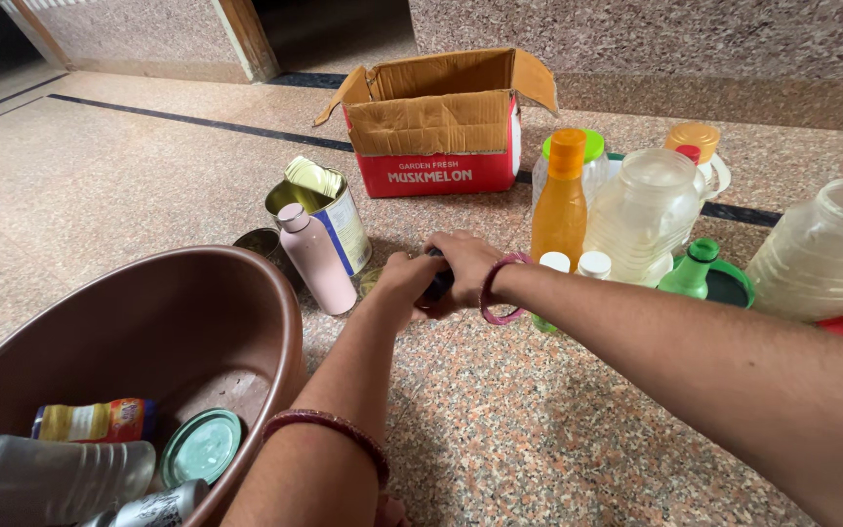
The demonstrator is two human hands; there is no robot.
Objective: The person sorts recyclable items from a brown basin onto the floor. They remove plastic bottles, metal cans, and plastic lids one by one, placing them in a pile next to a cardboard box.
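Observation:
Both my hands meet over the speckled floor around a small dark object (438, 283), mostly hidden by my fingers. My left hand (404, 285) grips it from the left and my right hand (462, 265) covers it from above and the right. A pink bangle (496, 290) circles my right wrist and a dark red one (336, 429) my left forearm. Just left of my hands a pink bottle (316, 260) stands upright against an opened metal tin (326, 217).
A brown plastic tub (197, 312) at lower left holds a lid, a bottle and a small jar. An open cardboard box (438, 122) stands behind. An orange bottle (560, 205), clear plastic jars (644, 213), a green bottle (690, 273) and another jar (826, 249) crowd the right.

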